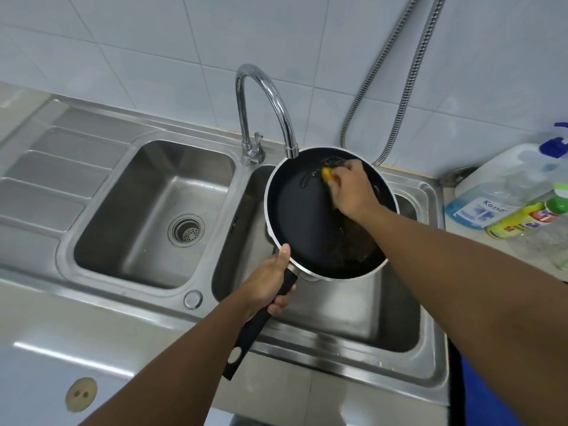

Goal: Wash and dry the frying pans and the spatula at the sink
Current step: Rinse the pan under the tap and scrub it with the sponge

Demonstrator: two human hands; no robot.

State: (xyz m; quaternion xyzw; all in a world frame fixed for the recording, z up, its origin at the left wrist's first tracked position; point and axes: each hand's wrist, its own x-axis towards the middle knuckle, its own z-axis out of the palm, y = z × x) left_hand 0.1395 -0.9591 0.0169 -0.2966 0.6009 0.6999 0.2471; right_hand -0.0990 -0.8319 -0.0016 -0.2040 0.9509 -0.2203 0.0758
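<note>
Frying pan is held in the air over the right basin of the sink, tilted, with its far rim just under the tap spout. Left hand is at the pan's 7 o'clock, fingers wrapped round the black handle close to the bowl, thumb up against the rim. Right hand is inside the pan at its 1 o'clock, fingers curled round a yellow sponge and pressing it on the dark coating. There is a wet streak near the sponge; whether the tap is running cannot be told. No second pan or spatula is in view, so the task looks early: scrub phase on one pan, rinse and dry not yet done. Risks: the pan has one-hand support on a likely wet, soapy handle, so hard scrubbing at the far rim levers against that grip and the pan could twist or drop into the basin. The rim is close to the spout, so a push toward 12 o'clock could knock it. The tilt runs dirty water toward the low side at 5 o'clock, with possible spill over the front edge. Left basin sits at 9 o'clock. Detergent bottles stand on the worktop at 3 o'clock, near the right elbow's swing path.
</note>
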